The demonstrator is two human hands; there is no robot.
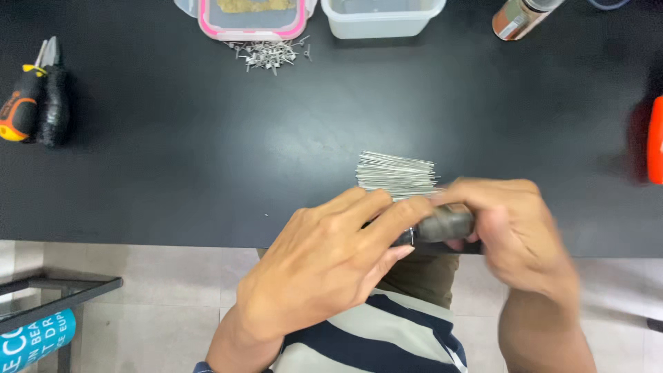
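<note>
My left hand (324, 259) and my right hand (514, 231) meet at the near edge of a black table (207, 152). My right hand grips a dark rounded tool handle (442, 224). My left hand's fingers pinch at the handle's left end, where a small metal part shows. Just beyond my hands a flat bundle of thin silver wires (397, 173) lies on the table. What my left fingertips hold is hidden by the fingers.
Pliers with black and orange handles (34, 97) lie at the far left. A pile of small metal pins (269, 54) sits by a pink-rimmed box (252, 21). A white tub (380, 17), a brown bottle (518, 17) and an orange object (656, 138) stand near the edges.
</note>
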